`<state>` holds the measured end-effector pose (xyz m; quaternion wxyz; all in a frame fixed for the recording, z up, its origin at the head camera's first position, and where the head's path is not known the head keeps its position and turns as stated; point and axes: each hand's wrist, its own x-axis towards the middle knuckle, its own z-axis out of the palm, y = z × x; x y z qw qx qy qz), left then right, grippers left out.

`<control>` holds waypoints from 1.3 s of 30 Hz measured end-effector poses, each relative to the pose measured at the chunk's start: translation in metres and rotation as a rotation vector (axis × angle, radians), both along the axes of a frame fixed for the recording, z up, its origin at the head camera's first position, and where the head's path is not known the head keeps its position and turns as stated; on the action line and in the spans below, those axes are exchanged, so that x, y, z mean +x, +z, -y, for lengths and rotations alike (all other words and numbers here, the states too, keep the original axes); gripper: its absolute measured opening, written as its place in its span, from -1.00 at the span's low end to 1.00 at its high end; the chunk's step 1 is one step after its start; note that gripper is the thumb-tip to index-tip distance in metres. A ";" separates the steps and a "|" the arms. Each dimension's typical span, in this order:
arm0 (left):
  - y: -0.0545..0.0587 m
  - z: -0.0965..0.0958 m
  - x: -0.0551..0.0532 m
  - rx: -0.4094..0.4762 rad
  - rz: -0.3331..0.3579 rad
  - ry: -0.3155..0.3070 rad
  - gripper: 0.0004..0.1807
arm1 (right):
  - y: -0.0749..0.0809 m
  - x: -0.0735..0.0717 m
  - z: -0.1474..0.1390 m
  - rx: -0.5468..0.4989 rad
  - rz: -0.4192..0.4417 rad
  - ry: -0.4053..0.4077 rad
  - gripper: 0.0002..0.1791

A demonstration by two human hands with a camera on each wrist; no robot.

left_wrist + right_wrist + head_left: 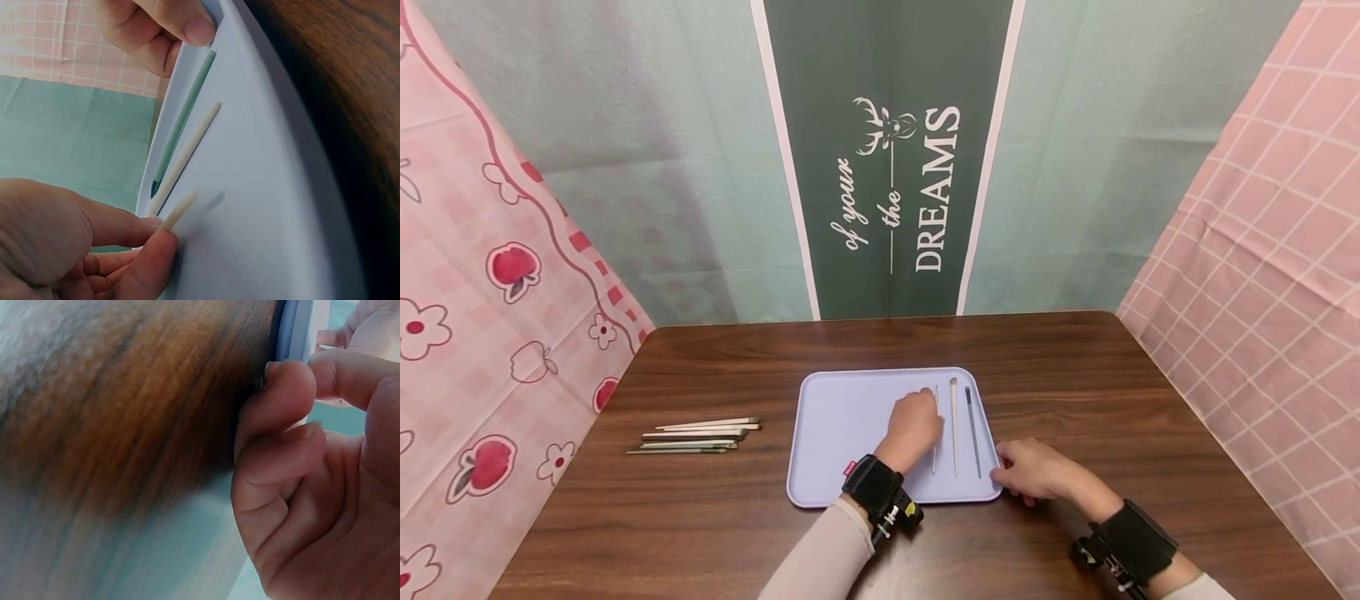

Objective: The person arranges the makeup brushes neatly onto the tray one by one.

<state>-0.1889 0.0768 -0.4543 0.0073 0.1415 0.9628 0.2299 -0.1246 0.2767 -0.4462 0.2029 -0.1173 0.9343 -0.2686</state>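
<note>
A pale lavender tray lies on the table. Over its right half my left hand pinches a slim pale-handled paintbrush between thumb and finger; the handle end tilts up off the tray in the left wrist view. Beside it lie a cream-handled paintbrush and a grey-green paintbrush, roughly parallel along the tray's right side. At the near right corner my right hand grips the tray's rim, thumb on top and fingers curled at the outer side. The held brush's head is hidden by the left hand.
Left of the tray, several paintbrushes with cream and green handles lie in a loose group on the brown wooden table. A green curtain hangs behind the table, with pink cloths at the sides.
</note>
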 end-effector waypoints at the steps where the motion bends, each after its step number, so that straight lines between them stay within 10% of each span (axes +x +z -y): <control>1: 0.000 0.000 0.000 -0.001 0.003 0.001 -0.79 | 0.000 0.000 0.000 0.001 0.001 0.000 -0.77; 39: 0.003 -0.003 -0.001 -0.002 0.045 0.021 -0.75 | 0.002 0.000 0.002 0.002 0.034 -0.023 -0.80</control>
